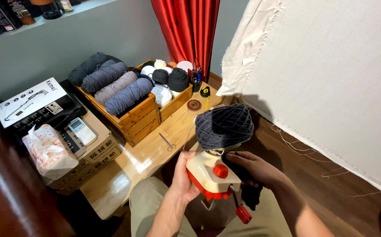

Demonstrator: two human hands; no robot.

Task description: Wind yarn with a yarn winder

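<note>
Head view: looks down over the person's lap to a low wooden table (124, 175) and a wood floor.
Thing in hand: cream and red plastic hand-crank yarn winder (209, 174), held above the lap, between the two hands.
Load on it: dark grey-blue wound cake of yarn (223, 125) sitting on top of the winder, tipped up and away from the person.
Left hand (182, 174): closed on the winder's left side, thumb along the cream body.
Right hand (254, 169): laid against the winder's right side just below the cake; whether its fingers close on the body or on some dark yarn there, I cannot tell.
Long axis: runs from the red-knobbed crank handle (243, 214) low and near the person, up through the body to the cake, leaning away.
Nearer hand: both touch the winder; the right lies closer to the cake.
Table things: small steel scissors (167, 142) lie on the table left of the winder, apart from it; bamboo slatted crates of grey and white yarn skeins (142, 116) stand farther off.
</note>
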